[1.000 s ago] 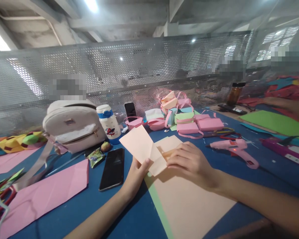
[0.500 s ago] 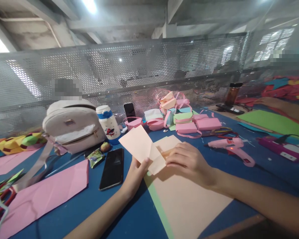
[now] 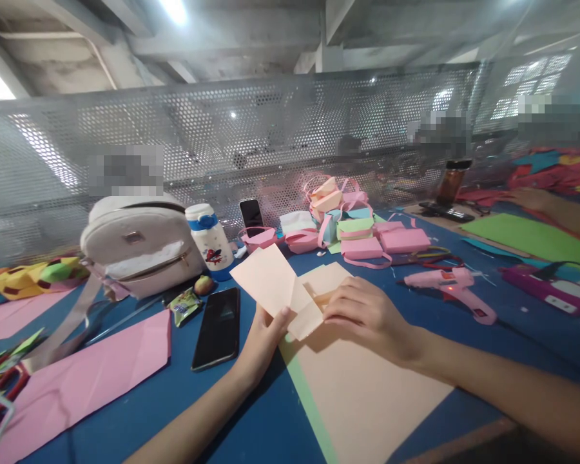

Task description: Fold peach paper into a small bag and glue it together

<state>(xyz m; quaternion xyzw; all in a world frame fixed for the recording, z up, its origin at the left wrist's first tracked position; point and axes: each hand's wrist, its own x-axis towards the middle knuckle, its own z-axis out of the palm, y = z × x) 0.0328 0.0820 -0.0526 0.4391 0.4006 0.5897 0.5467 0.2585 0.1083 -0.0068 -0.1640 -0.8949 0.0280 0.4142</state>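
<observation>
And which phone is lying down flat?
The nearer phone, the one beside the left hand: it lies flat on the blue table. The other phone, farther back, stands up behind a small pink paper bag.

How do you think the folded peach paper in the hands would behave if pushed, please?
The folded peach paper is probably light: its edges look thin. It juts past the left hand without drooping, suggesting some stiffness, but would likely bend where it is folded.

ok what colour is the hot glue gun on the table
The hot glue gun is pink, best seen in the head view.
</observation>
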